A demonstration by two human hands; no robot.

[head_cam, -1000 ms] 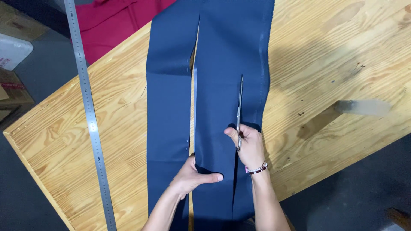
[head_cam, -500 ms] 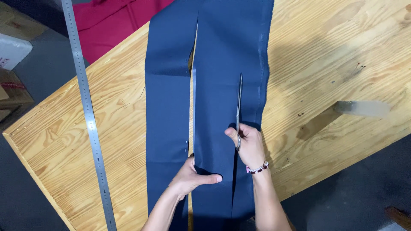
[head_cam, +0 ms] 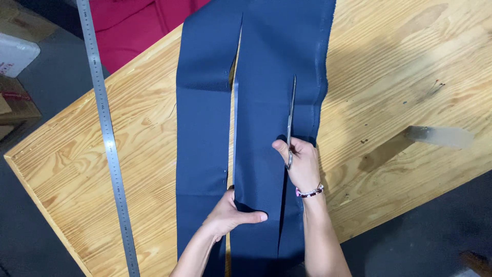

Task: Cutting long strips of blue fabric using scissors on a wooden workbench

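Note:
Long strips of navy blue fabric (head_cam: pixel 266 87) lie lengthwise on a wooden table (head_cam: pixel 400 66). My right hand (head_cam: pixel 301 163) grips a pair of metal scissors (head_cam: pixel 291 115) whose blades point away from me along a cut in the right part of the cloth. My left hand (head_cam: pixel 228 215) presses flat on the fabric near the table's front edge, thumb stretched to the right, beside an earlier slit that shows the wood beneath.
A long steel ruler (head_cam: pixel 106 136) lies along the left side of the table. Red fabric (head_cam: pixel 138 28) hangs off the far edge. A flat metal piece (head_cam: pixel 438 136) rests at the right. Cardboard boxes (head_cam: pixel 15 102) stand on the floor at left.
The scissors and my right hand have barely moved along the cut. My left hand stays pressed on the fabric.

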